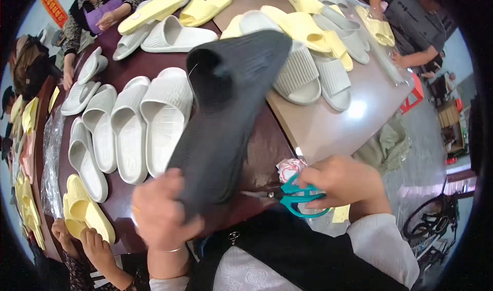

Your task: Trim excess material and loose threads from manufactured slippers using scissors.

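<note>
The dark table point(267, 152) fills the centre of the frame; a lighter tan table point(328, 121) adjoins it at the right. No bin or box shows; both tabletops carry loose slippers. A row of white slippers point(131, 126) lies side by side at centre left, more white and grey slippers point(318, 75) are heaped at upper centre, and yellow slippers point(308, 26) rest on that heap. Further yellow slippers point(84, 211) sit at lower left, where another person's hands point(92, 242) touch them.

My left hand point(162, 214), lower centre, is closed around the heel end of a dark grey slipper point(228, 106), which rises tilted toward upper centre and blocks part of the white heap behind it. My right hand point(341, 180), lower right, has its fingers closed through the handles of teal scissors point(300, 197), blades pointing left toward the grey slipper's heel, just beside it. A small patterned wad point(290, 167) lies near the scissors
</note>
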Demonstrator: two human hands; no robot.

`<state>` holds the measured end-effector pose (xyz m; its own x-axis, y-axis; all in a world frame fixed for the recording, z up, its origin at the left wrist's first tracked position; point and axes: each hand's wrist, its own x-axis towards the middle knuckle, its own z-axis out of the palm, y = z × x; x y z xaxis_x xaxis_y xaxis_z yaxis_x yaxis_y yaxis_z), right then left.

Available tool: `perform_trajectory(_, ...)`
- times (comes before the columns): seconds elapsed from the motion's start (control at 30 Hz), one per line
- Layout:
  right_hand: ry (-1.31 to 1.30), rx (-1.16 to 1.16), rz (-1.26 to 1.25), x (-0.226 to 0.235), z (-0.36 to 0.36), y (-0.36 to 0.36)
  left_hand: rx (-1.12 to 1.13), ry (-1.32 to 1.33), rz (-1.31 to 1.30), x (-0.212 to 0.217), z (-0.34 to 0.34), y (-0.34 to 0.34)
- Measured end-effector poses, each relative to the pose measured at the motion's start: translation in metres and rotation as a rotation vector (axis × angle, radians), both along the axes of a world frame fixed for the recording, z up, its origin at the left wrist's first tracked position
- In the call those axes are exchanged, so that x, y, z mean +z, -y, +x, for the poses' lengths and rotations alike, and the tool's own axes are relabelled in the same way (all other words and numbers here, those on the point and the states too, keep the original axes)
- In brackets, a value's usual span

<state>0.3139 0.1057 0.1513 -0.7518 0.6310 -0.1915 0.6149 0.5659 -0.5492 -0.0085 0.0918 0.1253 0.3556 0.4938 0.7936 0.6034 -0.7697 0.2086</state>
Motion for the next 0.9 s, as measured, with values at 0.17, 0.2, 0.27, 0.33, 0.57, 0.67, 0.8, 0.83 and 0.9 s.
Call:
perform_trajectory(0.17,-0.438,0.256,-0.366,-0.003,0.046,-0.027,-0.159,-0.120,-0.046,-0.014,0.062,-0.004)
perform_trajectory(0.2,-0.610,0.344,-0.465,-0.009,0.051,-0.029,-0.240,-0.063,-0.113,-0.024,0.075,-0.006)
perform_trajectory(0.27,-0.827,0.187,-0.513,-0.028,0.051,-0.025,-0.319,-0.004,-0.181,-0.033,0.082,-0.007)
perform_trajectory(0.33,-1.258,-0.144,-0.598,-0.044,0.047,-0.019,-0.410,-0.068,-0.273,-0.037,0.082,-0.006)
perform_trajectory(0.57,-1.241,-0.558,-0.442,-0.064,0.009,-0.037,0.082,-0.051,-0.561,-0.040,0.058,-0.030)
perform_trajectory(0.67,-1.240,-0.607,-0.414,-0.061,-0.012,-0.039,0.183,-0.039,-0.666,-0.035,0.065,-0.034)
perform_trajectory(0.8,-1.074,-0.655,-0.325,-0.054,-0.016,-0.035,0.180,-0.114,-0.584,-0.031,0.074,-0.052)
perform_trajectory(0.83,-0.993,-0.665,-0.290,-0.052,-0.016,-0.035,0.196,-0.162,-0.554,-0.036,0.075,-0.059)
perform_trajectory(0.9,-0.768,-0.626,-0.013,-0.051,-0.018,-0.033,0.210,-0.211,-0.529,-0.049,0.077,-0.068)
